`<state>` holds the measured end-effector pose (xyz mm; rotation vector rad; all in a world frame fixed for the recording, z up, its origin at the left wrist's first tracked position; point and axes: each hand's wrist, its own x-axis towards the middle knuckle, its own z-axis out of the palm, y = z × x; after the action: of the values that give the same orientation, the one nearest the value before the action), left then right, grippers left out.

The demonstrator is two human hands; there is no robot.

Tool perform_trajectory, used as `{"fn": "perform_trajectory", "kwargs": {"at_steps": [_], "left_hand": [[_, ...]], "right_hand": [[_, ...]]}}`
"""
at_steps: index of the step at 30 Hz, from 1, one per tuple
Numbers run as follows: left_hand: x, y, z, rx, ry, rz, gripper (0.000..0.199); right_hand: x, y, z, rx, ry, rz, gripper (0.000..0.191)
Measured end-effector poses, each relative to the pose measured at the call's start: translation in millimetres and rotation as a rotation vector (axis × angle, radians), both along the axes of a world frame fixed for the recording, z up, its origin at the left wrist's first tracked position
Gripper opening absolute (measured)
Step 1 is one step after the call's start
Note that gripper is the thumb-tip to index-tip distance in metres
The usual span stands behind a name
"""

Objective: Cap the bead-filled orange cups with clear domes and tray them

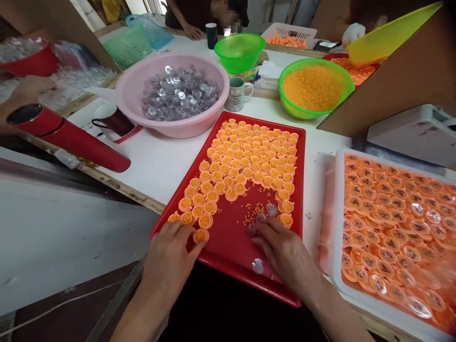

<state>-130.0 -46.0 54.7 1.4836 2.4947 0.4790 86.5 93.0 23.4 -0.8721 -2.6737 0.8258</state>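
A red tray point(228, 223) holds rows of small orange cup-shaped plastic pieces point(245, 154) filled with yellow bits. At its near left corner my left hand point(174, 249) pinches one orange cup-shaped piece point(201, 235) between thumb and fingers. My right hand point(281, 242) is over the tray's right side, its thumb and fingertips closed on a small clear plastic dome point(252, 230). Other clear domes lie beside those fingers, and a loose dome point(258, 266) rests nearer the tray's front edge. Loose yellow bits point(251, 213) are scattered on the bare red part.
A pink basin point(171, 128) of clear domes stands behind left, near a red flask point(71, 137) and a mug point(236, 94). A green bowl point(302, 113) holds yellow bits. At right is a white bin point(338, 213) of orange pieces. Other people's hands point(194, 32) show across the table.
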Motion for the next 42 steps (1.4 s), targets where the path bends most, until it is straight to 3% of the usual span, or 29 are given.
{"fn": "perform_trajectory", "kwargs": {"at_steps": [4,8,13,17,20,22,29,32,35,38,42], "left_hand": [[23.5,13.6,0.7,-0.146,-0.086,-0.127,0.004],[37.9,25.6,-4.5,-0.17,-0.178,-0.2,0.006],[40.8,38.4,-11.6,0.107,-0.363,-0.303,0.02],[42.4,54.3,-10.7,0.302,-0.467,-0.398,0.031],[45.1,66.5,-8.8,0.293,-0.555,-0.384,0.026],[47.2,73.1,-8.9,0.26,-0.604,-0.379,0.024],[53.6,84.8,-15.1,0.231,-0.73,-0.345,0.027],[53.9,86.5,-14.2,0.186,-0.802,-0.297,0.025],[53.5,87.9,-10.4,0.142,-0.883,-0.241,0.029],[52.3,89.0,-5.0,0.11,-0.968,-0.214,0.028],[47.7,88.4,1.9,0.097,-1.106,-0.187,0.024]], "right_hand": [[-5.4,-3.4,-2.1,0.06,-0.085,0.028,0.024],[-2.6,-3.2,-7.9,0.058,-0.077,0.004,0.023],[5.6,-6.4,-11.3,0.05,-0.047,-0.041,0.016],[10.7,-4.6,-7.3,-0.152,0.053,-0.147,0.015],[15.7,0.7,2.4,-0.361,0.209,-0.247,0.018],[18.0,2.8,10.8,-0.418,0.271,-0.265,0.025],[18.3,-7.4,24.9,-0.281,0.322,-0.118,0.046],[23.8,-7.2,20.7,-0.318,0.346,-0.206,0.039],[27.7,-2.0,13.5,-0.505,0.377,-0.395,0.027],[25.4,2.3,7.7,-0.85,0.51,-0.522,0.008],[17.9,3.6,6.2,-1.196,0.73,-0.564,0.018]]}}
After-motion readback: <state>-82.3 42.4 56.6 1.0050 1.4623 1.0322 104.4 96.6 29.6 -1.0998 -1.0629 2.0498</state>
